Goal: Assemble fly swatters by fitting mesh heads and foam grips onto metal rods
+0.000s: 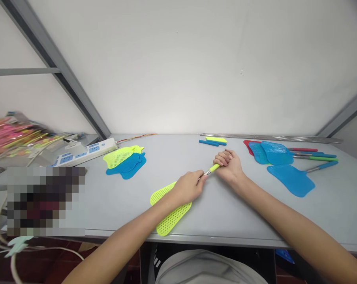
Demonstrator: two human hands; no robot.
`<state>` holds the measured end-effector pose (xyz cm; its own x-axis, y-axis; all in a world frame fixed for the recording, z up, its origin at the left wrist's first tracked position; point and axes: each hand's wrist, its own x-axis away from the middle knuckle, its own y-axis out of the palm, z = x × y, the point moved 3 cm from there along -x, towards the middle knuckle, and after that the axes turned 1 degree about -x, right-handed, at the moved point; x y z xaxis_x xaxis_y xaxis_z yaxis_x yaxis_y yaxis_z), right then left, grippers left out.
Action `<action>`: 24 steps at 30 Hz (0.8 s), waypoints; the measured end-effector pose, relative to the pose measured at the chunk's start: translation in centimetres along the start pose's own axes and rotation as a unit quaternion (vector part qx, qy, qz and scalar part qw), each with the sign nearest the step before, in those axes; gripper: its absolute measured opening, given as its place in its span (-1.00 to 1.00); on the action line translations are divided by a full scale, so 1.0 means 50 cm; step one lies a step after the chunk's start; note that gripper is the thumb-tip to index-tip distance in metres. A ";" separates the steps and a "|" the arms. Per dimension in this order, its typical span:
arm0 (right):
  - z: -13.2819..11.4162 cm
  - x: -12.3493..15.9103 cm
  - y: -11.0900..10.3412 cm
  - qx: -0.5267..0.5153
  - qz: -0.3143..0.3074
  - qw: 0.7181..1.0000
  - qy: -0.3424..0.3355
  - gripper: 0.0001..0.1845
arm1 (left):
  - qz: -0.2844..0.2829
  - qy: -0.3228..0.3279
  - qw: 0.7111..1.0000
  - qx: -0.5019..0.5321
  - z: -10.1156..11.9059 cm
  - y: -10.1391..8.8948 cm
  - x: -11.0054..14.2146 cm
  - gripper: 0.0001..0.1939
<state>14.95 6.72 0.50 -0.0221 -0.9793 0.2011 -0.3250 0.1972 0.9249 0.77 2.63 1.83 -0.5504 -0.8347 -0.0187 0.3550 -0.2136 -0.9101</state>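
My left hand (188, 187) is closed round the metal shaft of a yellow-green fly swatter (171, 221), near its perforated head, which lies partly hidden under my wrist. At the other end of the shaft, my right hand (228, 165) is wrapped round the yellow-green grip. Behind my hands lie loose yellow-green grips (216, 139) and blue grips (208, 142). Loose yellow-green swatter heads (119, 157) and blue swatter heads (131, 165) are stacked to the left. On the right are several swatters with handles, among them a blue fly swatter (292, 179) and a red one (248, 146).
Long thin metal rods (270, 137) run along the back wall. A white power strip (88, 152) sits at the left of the grey table (240, 221), near a cable and a blurred, pixelated patch. Colourful packaged items (18, 134) lie at far left.
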 end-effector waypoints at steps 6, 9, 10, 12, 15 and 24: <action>-0.012 0.004 0.018 0.020 -0.011 1.000 0.018 -0.62 | 0.022 -0.011 0.998 -0.055 -0.007 -0.017 -0.005 -0.73; -0.022 -0.002 0.018 0.030 -0.014 0.999 0.026 -0.60 | 0.030 -0.004 0.997 -0.076 -0.011 -0.025 -0.006 -0.75; -0.029 -0.005 0.018 0.033 -0.016 0.999 0.025 -0.60 | 0.031 0.000 0.996 -0.082 -0.013 -0.026 -0.006 -0.75; -0.044 -0.010 0.017 0.039 -0.024 0.999 0.021 -0.60 | 0.029 0.009 0.995 -0.094 -0.015 -0.027 -0.005 -0.77; -0.064 -0.014 0.015 0.051 -0.030 0.998 0.019 -0.61 | 0.021 0.022 0.994 -0.109 -0.016 -0.024 -0.002 -0.78; -0.062 -0.022 -0.001 0.105 0.057 0.992 0.036 -0.79 | 0.000 0.021 0.990 -0.136 -0.001 0.005 0.008 -0.77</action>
<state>17.90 7.90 1.23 -0.0050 -0.9436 0.3309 -0.5142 0.2862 0.8085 0.61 2.26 1.57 -0.5829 -0.8119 -0.0311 0.1418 -0.0639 -0.9878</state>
